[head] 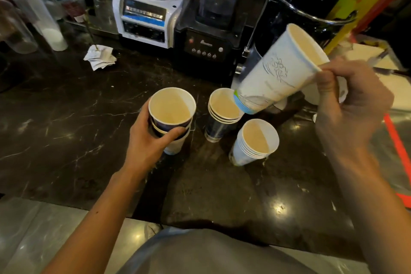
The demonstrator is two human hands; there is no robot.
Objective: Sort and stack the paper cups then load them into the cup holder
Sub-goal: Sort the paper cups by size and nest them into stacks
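My left hand (151, 140) grips a mixed stack (172, 115) on the dark counter: a dark blue cup nested on top of a white one. My right hand (347, 109) pinches the rim of a tall white cup (273, 78) with a blue line drawing, held tilted in the air with its base over the dark blue stack. That dark blue stack (222, 115) of several cups stands at the centre. A white stack (253, 142) of several cups stands just right of it and nearer to me.
A white blender base (146, 15) and a black blender (206, 35) stand at the back of the marble counter (66, 122). Crumpled receipts (100, 56) lie at the back left beside clear containers (26, 18). A black machine with a chrome rail (311, 15) stands at the back right.
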